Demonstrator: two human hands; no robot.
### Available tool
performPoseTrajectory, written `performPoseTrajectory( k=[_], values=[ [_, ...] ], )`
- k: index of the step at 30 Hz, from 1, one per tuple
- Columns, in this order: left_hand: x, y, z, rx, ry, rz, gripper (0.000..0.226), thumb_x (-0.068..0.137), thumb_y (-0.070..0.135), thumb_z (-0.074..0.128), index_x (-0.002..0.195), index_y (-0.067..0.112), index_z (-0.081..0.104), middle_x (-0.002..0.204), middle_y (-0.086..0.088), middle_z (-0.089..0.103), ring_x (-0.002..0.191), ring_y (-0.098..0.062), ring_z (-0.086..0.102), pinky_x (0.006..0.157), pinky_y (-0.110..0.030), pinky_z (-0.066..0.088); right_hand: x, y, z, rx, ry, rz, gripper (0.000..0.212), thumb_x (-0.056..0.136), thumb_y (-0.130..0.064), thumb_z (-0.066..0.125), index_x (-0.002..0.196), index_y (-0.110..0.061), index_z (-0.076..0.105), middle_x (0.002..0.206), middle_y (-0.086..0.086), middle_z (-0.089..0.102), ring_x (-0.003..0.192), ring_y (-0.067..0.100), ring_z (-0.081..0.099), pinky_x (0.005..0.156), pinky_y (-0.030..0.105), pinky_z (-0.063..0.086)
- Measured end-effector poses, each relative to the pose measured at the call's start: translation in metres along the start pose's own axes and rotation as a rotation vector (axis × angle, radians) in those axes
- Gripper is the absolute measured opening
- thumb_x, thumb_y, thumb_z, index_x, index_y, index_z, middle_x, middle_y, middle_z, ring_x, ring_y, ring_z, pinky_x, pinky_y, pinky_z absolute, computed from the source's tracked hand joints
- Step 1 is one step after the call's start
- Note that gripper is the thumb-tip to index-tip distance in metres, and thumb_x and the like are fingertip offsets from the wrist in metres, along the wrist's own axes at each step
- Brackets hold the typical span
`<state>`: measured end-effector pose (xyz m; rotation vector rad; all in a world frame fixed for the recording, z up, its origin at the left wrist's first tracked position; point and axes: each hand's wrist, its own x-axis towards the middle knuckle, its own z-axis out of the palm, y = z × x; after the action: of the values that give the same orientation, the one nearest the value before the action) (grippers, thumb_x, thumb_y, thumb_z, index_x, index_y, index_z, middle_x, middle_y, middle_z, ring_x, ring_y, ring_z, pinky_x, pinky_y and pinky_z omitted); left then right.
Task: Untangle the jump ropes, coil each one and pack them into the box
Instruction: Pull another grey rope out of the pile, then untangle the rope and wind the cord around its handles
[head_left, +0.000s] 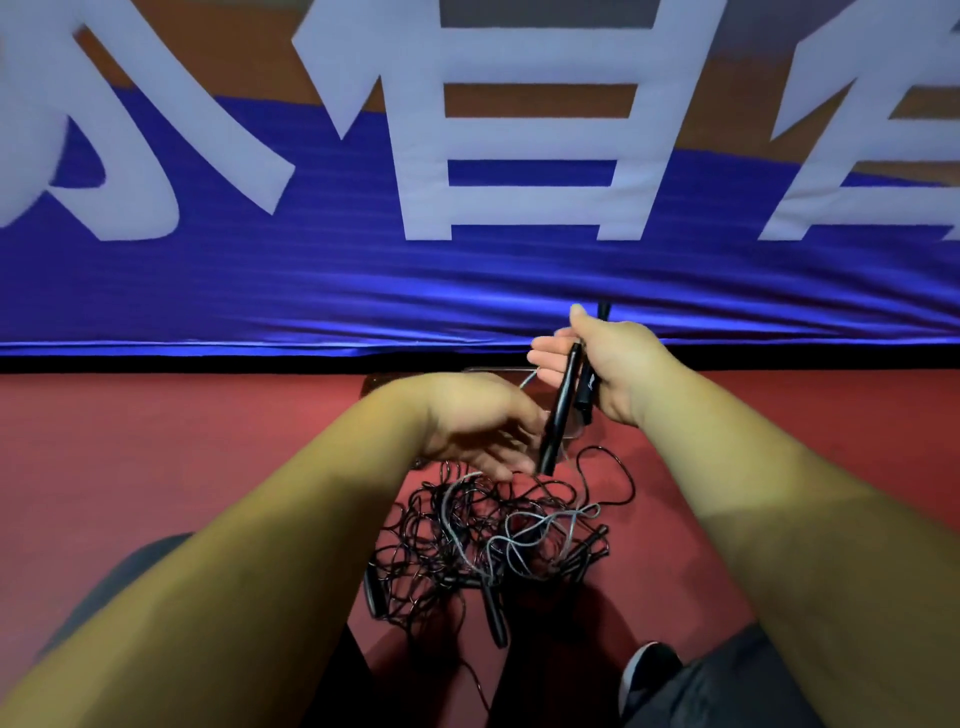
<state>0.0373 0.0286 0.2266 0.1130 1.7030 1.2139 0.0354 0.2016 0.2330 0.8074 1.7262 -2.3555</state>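
Above the red floor (156, 457), two black handles (563, 410) are held together in the right hand (608, 364), fingers wrapped round their upper ends, lower ends slanting down-left twd the left hand (478, 421), which is spread wide w/ nothing gripped, fingertips just beside the longer handle. Below both hands the tangle of jump ropes (493, 540), black w/ a grey cord through it, is heaped on the floor, more handles poking from its near edge. A clear box (524, 376) is partly hidden behind the hands, near the blue banner (363, 280).
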Motion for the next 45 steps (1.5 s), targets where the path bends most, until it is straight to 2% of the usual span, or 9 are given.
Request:
performPoseTrajectory(
  k=[6,12,15,18,22,25,29,41,45],
  values=[
    [0.01,-0.004,0.002,-0.118,-0.046,0.082,0.013,0.103,0.006,0.062,0.115,0.003,0.062,0.102,-0.015,0.072,0.082,-0.018,0.074,0.083,-0.031,0.061,0.007,-0.004,0.005,0.106,0.063,-0.042,0.05,0.112,-0.043,0.051,0.126,0.005,0.055,0.098,0.02,0.08,0.086,0.032,0.081,0.074,0.045,0.066],
    [0.005,0.006,-0.007,-0.14,0.016,0.217,0.013,0.1,0.015,0.068,0.101,0.002,0.07,0.104,-0.019,0.074,0.079,-0.014,0.074,0.074,-0.02,0.063,0.002,-0.002,0.003,-0.237,-0.064,-0.051,0.038,0.11,-0.039,0.057,0.126,-0.006,0.065,0.101,0.005,0.083,0.099,0.035,0.078,0.098,0.055,0.06],
    [-0.009,0.011,-0.009,0.048,-0.029,0.16,0.033,0.102,0.033,0.065,0.112,0.001,0.069,0.114,-0.022,0.075,0.081,-0.019,0.075,0.069,-0.023,0.064,0.003,0.0,0.002,-0.284,-0.033,-0.108,0.025,0.109,-0.031,0.06,0.112,-0.008,0.071,0.084,0.002,0.08,0.078,0.026,0.071,0.085,0.048,0.061],
    [-0.016,0.022,-0.02,0.246,0.217,0.181,0.035,0.107,0.039,0.056,0.098,0.008,0.071,0.085,-0.009,0.076,0.056,-0.016,0.06,0.044,-0.02,0.044,0.005,0.0,0.002,-0.35,-0.029,-0.097,0.026,0.109,-0.034,0.06,0.104,-0.011,0.07,0.08,0.002,0.071,0.061,0.017,0.062,0.065,0.038,0.059],
    [-0.008,0.018,-0.044,0.489,0.681,0.364,0.015,0.093,0.02,0.069,0.107,0.021,0.064,0.09,0.004,0.067,0.066,-0.014,0.055,0.058,-0.028,0.045,-0.012,-0.001,0.003,-0.355,-0.288,0.167,0.023,0.107,-0.038,0.061,0.101,-0.015,0.063,0.067,-0.006,0.051,0.051,0.007,0.042,0.04,0.019,0.034],
    [-0.005,0.009,-0.049,0.636,0.519,0.492,0.059,0.089,0.012,0.076,0.141,0.03,0.055,0.132,0.007,0.061,0.095,-0.005,0.064,0.085,-0.021,0.052,-0.024,-0.001,0.007,-0.391,-0.468,0.234,0.021,0.102,-0.033,0.07,0.092,-0.02,0.057,0.067,-0.007,0.044,0.051,0.004,0.036,0.039,0.016,0.027],
    [0.001,0.008,-0.054,0.475,0.506,0.566,0.025,0.096,0.007,0.064,0.109,0.027,0.072,0.107,0.009,0.075,0.098,-0.008,0.069,0.098,-0.032,0.054,-0.029,0.002,0.012,-0.444,-0.523,0.203,0.028,0.098,-0.017,0.074,0.087,-0.021,0.048,0.065,-0.005,0.043,0.05,0.006,0.036,0.039,0.017,0.027],
    [-0.007,0.022,-0.045,0.278,0.818,0.456,0.014,0.104,0.019,0.043,0.102,0.015,0.056,0.095,-0.008,0.073,0.064,-0.014,0.076,0.048,-0.023,0.046,-0.022,0.005,0.022,-1.322,-0.008,-0.419,0.016,0.092,-0.041,0.056,0.094,-0.025,0.053,0.088,0.0,0.066,0.08,0.025,0.065,0.069,0.038,0.051],
    [-0.01,0.028,-0.042,0.209,0.852,0.456,0.021,0.109,0.029,0.042,0.105,0.011,0.054,0.095,-0.006,0.075,0.06,-0.017,0.076,0.062,-0.038,0.057,-0.024,0.003,0.027,-1.293,0.079,-0.492,0.022,0.093,-0.045,0.05,0.091,-0.024,0.055,0.087,0.0,0.065,0.081,0.027,0.063,0.073,0.041,0.055]
  ],
)
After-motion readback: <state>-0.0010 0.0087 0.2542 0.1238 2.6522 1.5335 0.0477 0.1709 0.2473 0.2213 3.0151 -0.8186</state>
